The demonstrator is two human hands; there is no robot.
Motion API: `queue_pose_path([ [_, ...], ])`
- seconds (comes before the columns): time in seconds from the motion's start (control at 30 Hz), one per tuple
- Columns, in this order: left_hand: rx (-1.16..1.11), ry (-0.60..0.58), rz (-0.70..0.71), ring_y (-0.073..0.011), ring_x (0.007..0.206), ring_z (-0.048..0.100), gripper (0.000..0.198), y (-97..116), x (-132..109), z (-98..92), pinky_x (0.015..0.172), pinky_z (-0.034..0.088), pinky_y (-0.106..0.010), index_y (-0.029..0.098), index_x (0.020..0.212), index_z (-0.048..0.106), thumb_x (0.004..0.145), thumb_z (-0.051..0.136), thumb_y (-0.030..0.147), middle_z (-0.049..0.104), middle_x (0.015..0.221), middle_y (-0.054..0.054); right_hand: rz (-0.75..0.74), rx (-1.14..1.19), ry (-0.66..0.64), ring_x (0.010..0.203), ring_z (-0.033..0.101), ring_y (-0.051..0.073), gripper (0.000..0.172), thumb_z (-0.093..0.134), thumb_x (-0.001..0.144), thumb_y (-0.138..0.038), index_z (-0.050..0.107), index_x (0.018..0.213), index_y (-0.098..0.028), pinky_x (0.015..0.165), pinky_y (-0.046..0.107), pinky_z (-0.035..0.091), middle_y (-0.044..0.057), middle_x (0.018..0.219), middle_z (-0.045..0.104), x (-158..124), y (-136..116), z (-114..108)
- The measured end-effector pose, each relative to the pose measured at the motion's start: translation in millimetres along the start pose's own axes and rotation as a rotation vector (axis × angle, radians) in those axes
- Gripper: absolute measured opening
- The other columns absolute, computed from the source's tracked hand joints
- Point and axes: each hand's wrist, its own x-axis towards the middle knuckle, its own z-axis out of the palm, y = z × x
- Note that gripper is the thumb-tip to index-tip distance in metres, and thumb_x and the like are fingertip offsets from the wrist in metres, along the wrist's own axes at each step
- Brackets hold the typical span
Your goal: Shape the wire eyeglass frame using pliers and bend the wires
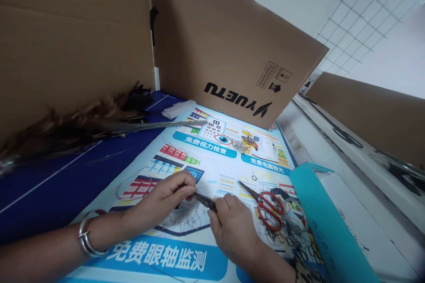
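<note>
My right hand (232, 227) is wrapped round the handles of a pair of pliers (206, 202), with a bit of yellow grip showing below the palm. The dark jaws point left and reach the fingertips of my left hand (177, 192). Thumb and forefinger of that hand are pinched together at the plier tips; whatever lies between them is too small to make out. Thin wire (184, 221) lies loosely on the printed poster under both hands. Right of my right hand rest scissors (270, 210) with red handles, their blades pointing up and left.
A roll of clear line (295, 214) sits beside many small dark rings and loops (292, 241). A teal box (332, 225) stands at the right. Feathers (66, 124) and a bundle of thin rods (159, 124) lie at the left, before cardboard panels (206, 44).
</note>
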Motion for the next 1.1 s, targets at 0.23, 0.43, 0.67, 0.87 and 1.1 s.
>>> queue_pose_path([
  [0.23, 0.002, -0.005, 0.009, -0.0159, 0.074, 0.052, 0.024, -0.2, -1.0, -0.8, 0.071, 0.042, -0.028, 0.02, 0.081, 0.054, 0.099, 0.044, 0.032, 0.054, 0.08, 0.001, -0.004, 0.02, 0.002, 0.083, 0.059, 0.023, 0.009, 0.054, 0.092, -0.029, 0.059, 0.091, -0.021, 0.066, 0.03, 0.038, 0.005, 0.092, 0.065, 0.9, 0.0, -2.4],
  [0.43, -0.01, -0.022, -0.006, -0.0158, 0.073, 0.053, 0.025, -1.1, -1.3, -0.6, 0.07, 0.042, -0.028, 0.02, 0.08, 0.054, 0.099, 0.045, 0.033, 0.055, 0.078, 0.002, 0.032, 0.086, -0.056, 0.082, 0.061, 0.02, 0.011, 0.053, 0.093, -0.03, 0.059, 0.091, -0.021, 0.063, 0.028, 0.036, 0.004, 0.092, 0.066, 2.1, -2.0, -9.0],
  [0.67, -0.087, -0.049, -0.057, -0.0163, 0.074, 0.056, 0.026, -2.4, -1.9, -0.8, 0.071, 0.043, -0.029, 0.021, 0.083, 0.053, 0.1, 0.043, 0.037, 0.058, 0.078, 0.002, 0.043, 0.122, -0.08, 0.081, 0.061, 0.02, 0.012, 0.052, 0.093, -0.031, 0.058, 0.09, -0.022, 0.061, 0.027, 0.034, 0.003, 0.091, 0.066, 1.5, -2.4, -10.8],
  [0.87, -0.108, -0.073, -0.104, -0.0166, 0.073, 0.052, 0.026, -2.1, 0.1, -2.6, 0.069, 0.042, -0.029, 0.021, 0.083, 0.054, 0.098, 0.046, 0.041, 0.056, 0.077, 0.002, 0.081, 0.228, -0.105, 0.08, 0.06, 0.02, 0.015, 0.05, 0.094, -0.033, 0.058, 0.092, -0.021, 0.062, 0.028, 0.036, 0.004, 0.091, 0.065, 2.3, 0.0, -8.5],
  [1.1, -0.112, -0.03, -0.079, -0.0156, 0.076, 0.053, 0.022, -6.2, 1.9, -5.5, 0.071, 0.042, -0.028, 0.021, 0.088, 0.061, 0.097, 0.049, 0.036, 0.059, 0.085, 0.0, 0.074, 0.436, -0.005, 0.085, 0.058, 0.021, 0.022, 0.045, 0.096, -0.035, 0.06, 0.098, -0.02, 0.069, 0.029, 0.042, 0.007, 0.093, 0.063, 0.7, 5.2, -5.5],
])
